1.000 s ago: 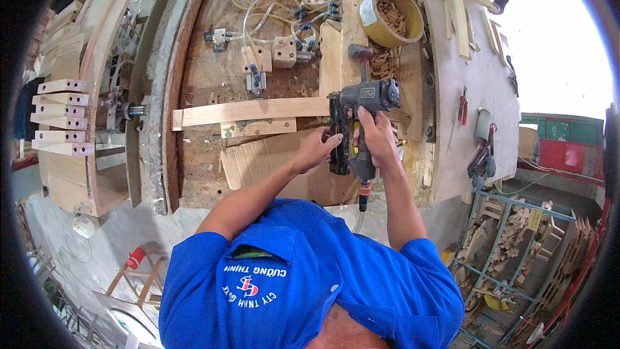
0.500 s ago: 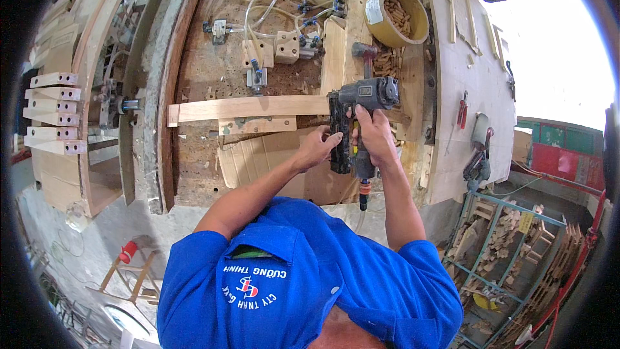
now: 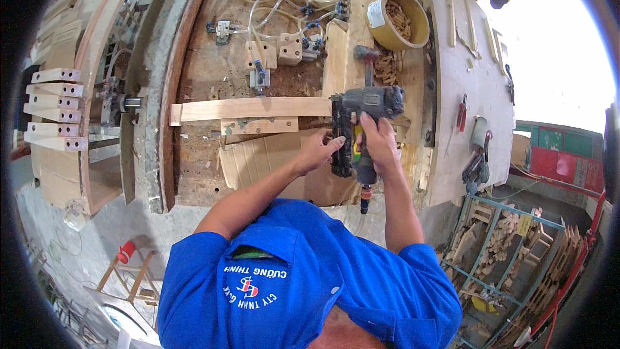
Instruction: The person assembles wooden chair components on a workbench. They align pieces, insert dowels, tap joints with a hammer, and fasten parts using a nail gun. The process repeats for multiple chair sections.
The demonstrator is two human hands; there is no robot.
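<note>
My right hand [image 3: 380,143] is wrapped round the handle of a black pneumatic nail gun [image 3: 371,102]. Its long magazine points toward me, and an orange and black air-hose fitting hangs off the handle's lower end. Against the magazine's left side, my left hand [image 3: 318,153] has curled fingers and a thumb on its edge; some fingertips are hidden. The gun's nose end meets the right end of a pale wooden strip [image 3: 252,110], which lies crosswise on the bench. Below the strip sits a short wooden block with holes [image 3: 261,126], and a cardboard sheet [image 3: 265,161] lies nearer me.
Pneumatic clamps with clear tubing [image 3: 274,52] fill the far bench. A yellow tub of wooden dowels [image 3: 398,19] stands at far right, with a hammer [image 3: 367,58] beside loose dowels. Drilled wooden blocks [image 3: 55,106] are stacked left. Red-handled screwdriver [image 3: 462,113] lies right.
The nail gun and my right hand have shifted slightly right and tilted a little. My left hand stays by the magazine, nearly in place. The bench view has shifted slightly.
</note>
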